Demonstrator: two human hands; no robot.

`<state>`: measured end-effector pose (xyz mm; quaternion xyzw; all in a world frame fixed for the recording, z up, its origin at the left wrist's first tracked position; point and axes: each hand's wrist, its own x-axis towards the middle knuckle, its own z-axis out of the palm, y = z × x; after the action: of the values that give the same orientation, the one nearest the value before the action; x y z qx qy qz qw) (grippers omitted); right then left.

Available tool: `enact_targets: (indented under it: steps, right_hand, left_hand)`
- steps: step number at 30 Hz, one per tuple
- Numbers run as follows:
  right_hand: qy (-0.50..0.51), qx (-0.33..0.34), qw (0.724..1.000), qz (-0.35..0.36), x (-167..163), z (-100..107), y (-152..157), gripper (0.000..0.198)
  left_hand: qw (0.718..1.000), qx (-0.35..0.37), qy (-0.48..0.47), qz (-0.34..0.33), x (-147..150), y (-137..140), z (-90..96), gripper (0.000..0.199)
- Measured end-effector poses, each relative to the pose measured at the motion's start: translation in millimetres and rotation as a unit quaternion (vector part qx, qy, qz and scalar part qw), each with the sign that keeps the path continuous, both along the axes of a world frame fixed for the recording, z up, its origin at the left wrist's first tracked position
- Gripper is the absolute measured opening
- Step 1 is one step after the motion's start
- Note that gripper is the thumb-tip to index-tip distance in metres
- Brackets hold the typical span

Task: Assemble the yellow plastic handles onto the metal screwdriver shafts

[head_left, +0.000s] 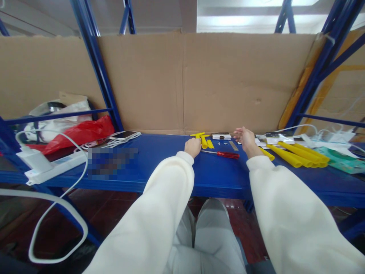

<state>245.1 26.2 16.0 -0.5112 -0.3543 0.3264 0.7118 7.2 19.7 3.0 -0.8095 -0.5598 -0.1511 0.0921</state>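
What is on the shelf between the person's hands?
On the shelf are a red screwdriver, yellow parts, a grey strip and a black-and-white item. Whatever the left hand and right hand cover cannot be seen.

On the blue worktop lie a red-handled screwdriver, a small flat strip, yellow tubes and a white power strip.
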Motion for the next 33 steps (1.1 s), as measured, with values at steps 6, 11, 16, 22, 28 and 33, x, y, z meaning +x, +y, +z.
enact_targets:
  steps: [6, 11, 16, 22, 28, 33]
  right_hand:
    - [-0.051, -0.01, 0.999, -0.006, -3, -4, 6, 0.032]
    - [-0.089, -0.015, 0.996, -0.015, -5, -6, 4, 0.032]
    - [-0.131, -0.036, 0.99, -0.037, -4, -6, 5, 0.031]
    - [-0.174, -0.044, 0.983, -0.043, 1, -9, 9, 0.031]
    - [-0.161, -0.045, 0.985, -0.047, -2, -7, 5, 0.031]
    - [-0.155, -0.053, 0.985, -0.055, -7, -3, 1, 0.032]
  left_hand:
    - [1.0, -0.008, 0.015, 0.001, -6, 9, -5.9, 0.036]
    - [1.0, -0.008, 0.01, -0.007, -6, 12, -7.8, 0.035]
    - [1.0, -0.004, -0.008, -0.017, -6, 13, -9.5, 0.037]
    - [1.0, -0.018, -0.011, -0.018, -7, 16, -11.5, 0.038]
    - [1.0, -0.027, 0.001, -0.015, -8, 17, -11.7, 0.037]
    - [0.999, -0.026, 0.012, -0.014, -8, 14, -11.2, 0.042]
